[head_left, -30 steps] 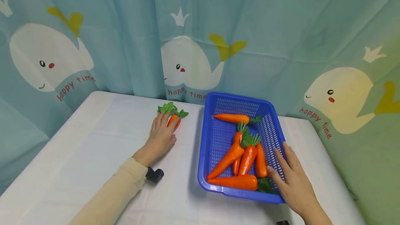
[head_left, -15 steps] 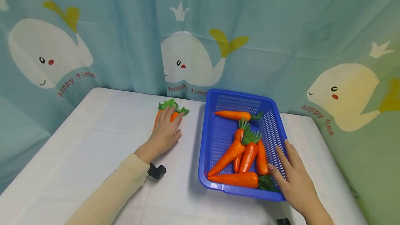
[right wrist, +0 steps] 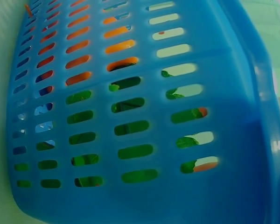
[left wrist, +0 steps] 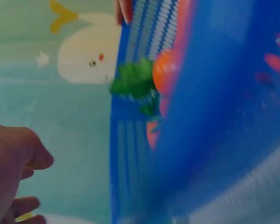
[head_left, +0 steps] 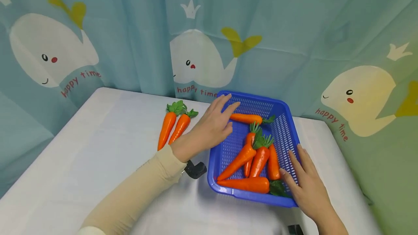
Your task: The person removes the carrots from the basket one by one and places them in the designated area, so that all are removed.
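Note:
My left hand (head_left: pixel 213 122), fingers spread and holding nothing, is over the left rim of a blue plastic basket (head_left: pixel 213 166). The left wrist view shows that hand (left wrist: pixel 11 163) with bare fingers and thumb apart. On the basket's right rim rests my right hand (head_left: pixel 308 188), its fingers loosely extended over the edge. Inside the basket lie several orange carrots with green tops, among them one carrot (head_left: pixel 245 185) along the near wall and another carrot (head_left: pixel 248 119) near the far wall. Left of the basket, two carrots lie side by side, a left carrot (head_left: pixel 166 128) and a right carrot (head_left: pixel 181 126), the latter partly behind my wrist.
A white cloth covers the table (head_left: pixel 107 155). Behind it hangs a blue-green curtain (head_left: pixel 137 35) with whale prints, close to the basket's far end. In the right wrist view the perforated basket wall (right wrist: pixel 144 116) fills most of the frame.
My left hand has left the two carrots on the table and moved right to the basket's left rim. The carrots stay in place. My right hand has stayed at the right rim.

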`<state>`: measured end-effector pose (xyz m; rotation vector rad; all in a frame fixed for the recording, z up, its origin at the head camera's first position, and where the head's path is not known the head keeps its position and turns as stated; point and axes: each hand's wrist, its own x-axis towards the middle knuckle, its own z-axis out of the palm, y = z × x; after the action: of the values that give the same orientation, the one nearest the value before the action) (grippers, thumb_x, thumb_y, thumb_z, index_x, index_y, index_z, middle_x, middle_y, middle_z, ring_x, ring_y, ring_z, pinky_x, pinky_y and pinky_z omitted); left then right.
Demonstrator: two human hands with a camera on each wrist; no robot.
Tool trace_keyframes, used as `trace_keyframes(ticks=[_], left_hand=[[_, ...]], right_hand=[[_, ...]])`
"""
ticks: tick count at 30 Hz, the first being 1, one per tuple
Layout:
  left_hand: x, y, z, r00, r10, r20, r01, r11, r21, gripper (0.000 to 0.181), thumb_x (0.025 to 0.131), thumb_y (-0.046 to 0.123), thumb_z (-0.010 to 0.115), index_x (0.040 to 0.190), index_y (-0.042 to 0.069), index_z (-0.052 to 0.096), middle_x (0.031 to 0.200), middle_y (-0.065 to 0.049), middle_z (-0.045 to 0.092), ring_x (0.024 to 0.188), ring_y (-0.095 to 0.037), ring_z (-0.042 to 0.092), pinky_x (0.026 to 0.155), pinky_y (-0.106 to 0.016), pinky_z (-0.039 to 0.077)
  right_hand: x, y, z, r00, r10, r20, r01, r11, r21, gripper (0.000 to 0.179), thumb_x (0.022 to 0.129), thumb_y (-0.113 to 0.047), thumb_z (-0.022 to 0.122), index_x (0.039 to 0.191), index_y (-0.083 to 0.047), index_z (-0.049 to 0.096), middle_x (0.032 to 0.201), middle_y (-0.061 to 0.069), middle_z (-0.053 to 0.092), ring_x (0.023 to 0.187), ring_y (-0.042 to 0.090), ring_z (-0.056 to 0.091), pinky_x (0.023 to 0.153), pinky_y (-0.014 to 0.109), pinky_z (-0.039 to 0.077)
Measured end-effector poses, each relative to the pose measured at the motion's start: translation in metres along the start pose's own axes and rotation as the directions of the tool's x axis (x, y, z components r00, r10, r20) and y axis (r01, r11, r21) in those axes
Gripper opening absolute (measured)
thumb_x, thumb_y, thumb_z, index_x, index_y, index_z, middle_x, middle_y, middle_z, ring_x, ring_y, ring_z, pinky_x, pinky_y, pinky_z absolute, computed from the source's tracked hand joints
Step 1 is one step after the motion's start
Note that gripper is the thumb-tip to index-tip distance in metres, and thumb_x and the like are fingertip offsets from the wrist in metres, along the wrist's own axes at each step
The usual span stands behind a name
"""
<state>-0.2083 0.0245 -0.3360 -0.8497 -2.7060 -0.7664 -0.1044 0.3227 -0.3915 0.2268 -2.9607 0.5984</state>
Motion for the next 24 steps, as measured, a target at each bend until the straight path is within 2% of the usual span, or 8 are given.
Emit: trace_keyframes(ticks=[3, 7, 12, 14, 17, 19, 21, 24], left_hand=[[0.007, 0.017, 0.003, 0.995, 0.026, 0.098, -0.024, 1.000, -0.021, 0.060, 0.096, 0.012, 0.058, 0.152, 0.011, 0.038, 0.162, -0.018, 0.024, 0.150, -0.035, 0.023, 0.121, -0.048, 0.027], [0.010, 0.033, 0.010, 0.977, 0.042, 0.208, -0.043, 0.999, 0.001, 0.060, 0.096, 0.014, 0.057, 0.153, 0.016, 0.036, 0.162, -0.017, 0.022, 0.150, -0.034, 0.024, 0.119, -0.047, 0.031], [0.011, 0.044, 0.020, 0.962, 0.069, 0.263, -0.087, 0.995, 0.057, 0.064, 0.096, 0.017, 0.058, 0.155, 0.016, 0.032, 0.161, -0.017, 0.024, 0.149, -0.033, 0.028, 0.117, -0.042, 0.036], [0.011, 0.046, 0.024, 0.956, 0.075, 0.283, -0.093, 0.994, 0.050, 0.066, 0.096, 0.018, 0.058, 0.156, 0.016, 0.029, 0.162, -0.016, 0.023, 0.149, -0.032, 0.028, 0.118, -0.040, 0.035], [0.013, 0.049, 0.031, 0.937, 0.050, 0.346, -0.050, 0.999, -0.011, 0.068, 0.097, 0.020, 0.058, 0.158, 0.019, 0.026, 0.164, -0.013, 0.019, 0.150, -0.030, 0.026, 0.118, -0.042, 0.034], [0.014, 0.049, 0.037, 0.918, 0.019, 0.396, 0.010, 0.997, -0.072, 0.068, 0.098, 0.019, 0.057, 0.158, 0.023, 0.025, 0.165, -0.011, 0.015, 0.151, -0.030, 0.024, 0.117, -0.045, 0.036], [0.015, 0.048, 0.043, 0.896, -0.017, 0.443, 0.077, 0.990, -0.119, 0.068, 0.098, 0.019, 0.057, 0.158, 0.027, 0.025, 0.166, -0.010, 0.015, 0.151, -0.030, 0.024, 0.115, -0.048, 0.037], [0.016, 0.045, 0.051, 0.877, -0.034, 0.480, 0.128, 0.978, -0.165, 0.066, 0.098, 0.018, 0.056, 0.157, 0.027, 0.027, 0.164, -0.010, 0.019, 0.149, -0.031, 0.028, 0.115, -0.049, 0.038]], right_hand=[[0.000, -0.001, -0.002, 1.000, -0.001, -0.007, 0.001, 1.000, 0.002, 0.067, 0.100, -0.041, 0.051, 0.152, -0.001, 0.035, 0.166, 0.019, 0.013, 0.151, 0.044, 0.011, 0.109, 0.074, 0.022], [-0.001, -0.001, -0.002, 1.000, -0.007, -0.009, 0.007, 1.000, 0.007, 0.066, 0.100, -0.040, 0.051, 0.152, -0.001, 0.036, 0.165, 0.020, 0.014, 0.151, 0.044, 0.013, 0.109, 0.073, 0.023], [0.001, -0.001, -0.003, 1.000, -0.024, -0.020, 0.024, 1.000, 0.018, 0.066, 0.100, -0.038, 0.053, 0.151, 0.000, 0.038, 0.165, 0.020, 0.015, 0.150, 0.045, 0.014, 0.110, 0.073, 0.023], [0.002, -0.002, -0.004, 0.999, -0.031, -0.031, 0.032, 0.999, 0.021, 0.065, 0.100, -0.038, 0.053, 0.150, 0.000, 0.038, 0.165, 0.019, 0.015, 0.151, 0.044, 0.014, 0.111, 0.072, 0.022], [0.003, -0.002, -0.006, 0.999, -0.035, -0.040, 0.036, 0.999, 0.018, 0.065, 0.100, -0.037, 0.052, 0.151, 0.000, 0.038, 0.165, 0.019, 0.015, 0.151, 0.044, 0.013, 0.112, 0.071, 0.020], [0.003, -0.001, -0.005, 0.999, -0.033, -0.036, 0.033, 0.999, 0.017, 0.064, 0.100, -0.037, 0.052, 0.151, 0.000, 0.038, 0.165, 0.020, 0.015, 0.151, 0.043, 0.012, 0.112, 0.072, 0.020], [0.002, -0.001, -0.004, 0.999, -0.028, -0.030, 0.028, 0.999, 0.018, 0.064, 0.100, -0.037, 0.052, 0.151, 0.000, 0.038, 0.165, 0.020, 0.015, 0.151, 0.044, 0.012, 0.111, 0.073, 0.020], [0.001, -0.002, -0.002, 0.999, -0.022, -0.025, 0.023, 0.999, 0.027, 0.064, 0.100, -0.037, 0.051, 0.150, 0.001, 0.038, 0.165, 0.020, 0.015, 0.151, 0.045, 0.012, 0.110, 0.074, 0.021]])
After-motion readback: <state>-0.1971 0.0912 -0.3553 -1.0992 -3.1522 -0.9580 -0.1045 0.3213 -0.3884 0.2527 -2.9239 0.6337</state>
